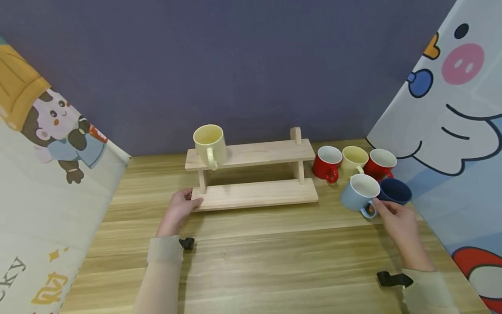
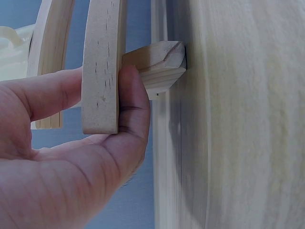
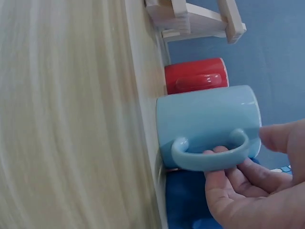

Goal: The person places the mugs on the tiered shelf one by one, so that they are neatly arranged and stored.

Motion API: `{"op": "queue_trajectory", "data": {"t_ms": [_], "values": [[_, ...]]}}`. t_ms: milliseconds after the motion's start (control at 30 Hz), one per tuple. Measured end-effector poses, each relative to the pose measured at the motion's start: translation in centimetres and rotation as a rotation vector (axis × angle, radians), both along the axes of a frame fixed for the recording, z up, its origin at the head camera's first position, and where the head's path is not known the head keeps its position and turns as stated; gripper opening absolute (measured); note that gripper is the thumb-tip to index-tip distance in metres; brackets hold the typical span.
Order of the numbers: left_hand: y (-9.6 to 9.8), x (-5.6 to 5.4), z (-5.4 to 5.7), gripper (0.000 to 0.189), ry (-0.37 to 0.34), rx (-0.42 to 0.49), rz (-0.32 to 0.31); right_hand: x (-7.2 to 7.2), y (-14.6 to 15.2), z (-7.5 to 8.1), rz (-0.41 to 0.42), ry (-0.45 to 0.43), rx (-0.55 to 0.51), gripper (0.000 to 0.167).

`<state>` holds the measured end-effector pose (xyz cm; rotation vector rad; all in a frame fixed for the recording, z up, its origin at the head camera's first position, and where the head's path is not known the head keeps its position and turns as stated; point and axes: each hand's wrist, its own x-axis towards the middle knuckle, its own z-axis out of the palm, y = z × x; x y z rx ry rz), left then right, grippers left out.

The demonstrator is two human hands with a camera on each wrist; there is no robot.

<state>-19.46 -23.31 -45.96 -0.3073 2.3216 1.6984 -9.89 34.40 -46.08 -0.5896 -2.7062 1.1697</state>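
Right hand [image 1: 401,223] pinches a light-blue mug [image 1: 353,197] by its handle [image 3: 202,162]; left hand [image 1: 181,208] grips a wooden rack [image 1: 299,172].
That mug is right of the rack, beside a navy mug [image 1: 395,192]; the left thumb and fingers [image 2: 133,98] clasp the end of the lower shelf [image 1: 255,195], while a pale-yellow mug [image 1: 215,155] stands on the upper shelf [image 1: 266,153].

- The light blue mug [image 3: 209,114] before you looks ceramic, smooth and glossy, with highlights on its handle.
- Your rack [image 1: 255,194] is pale, bare-looking wood, matt, with dark grain flecks on a board end.
- A red mug [image 3: 195,76] shows you a shiny, ceramic-looking side.
- Your tabletop [image 1: 282,261] has streaky wood grain and looks smooth.
- Your sleeves [image 1: 164,249] look like matt cloth.
- The dark backdrop [image 1: 243,65] facing you looks matt.
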Motion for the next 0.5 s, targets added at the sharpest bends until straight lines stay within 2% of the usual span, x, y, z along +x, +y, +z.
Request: {"op": "queue_trajectory", "data": {"t_ms": [100, 267, 400, 500], "values": [[0.0, 0.1, 0.0, 0.061, 0.011, 0.004, -0.002, 0.0, 0.3, -0.4, 0.027, -0.001, 0.036, 0.066], [0.1, 0.1, -0.1, 0.058, 0.019, 0.009, 0.006, 0.1, 0.4, -1.0, 0.034, 0.018, 0.035, 0.061], [0.1, 0.0, -0.2, 0.057, 0.023, -0.001, 0.007, 0.1, 0.3, -1.3, 0.033, 0.032, -0.005, 0.061], [0.0, 0.0, -0.2, 0.058, 0.026, 0.003, 0.003, -0.1, 0.2, -1.3, 0.063, 0.07, -0.079, 0.058]]}}
